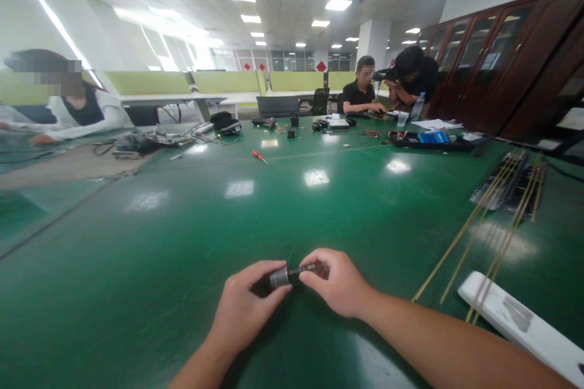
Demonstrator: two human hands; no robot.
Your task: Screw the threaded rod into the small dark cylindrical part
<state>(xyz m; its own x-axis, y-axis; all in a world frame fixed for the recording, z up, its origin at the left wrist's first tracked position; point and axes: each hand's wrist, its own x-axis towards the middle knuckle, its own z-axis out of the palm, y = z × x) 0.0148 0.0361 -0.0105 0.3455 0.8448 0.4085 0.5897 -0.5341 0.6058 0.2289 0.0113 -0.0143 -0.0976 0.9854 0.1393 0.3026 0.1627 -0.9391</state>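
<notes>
Just above the green table (219, 225), at the near middle, my left hand (246, 304) is closed around a short grey metal cylinder (279, 278), thumb and fingers on its sides. A thin dark shaft (301, 269) sticks out of the cylinder's right end, in line with it. My right hand (340, 282) pinches this shaft near its outer end between thumb and fingers. Whether shaft and cylinder are one piece cannot be made out. Part of the cylinder is hidden by the left fingers.
An orange screwdriver (260, 156) lies farther out. Thin yellowish sticks (474, 228) and a long white case (515, 316) lie at right. Black bags (225, 123), a bottle (417, 107) and electronic parts line the far edge. Other people sit at far left and far right.
</notes>
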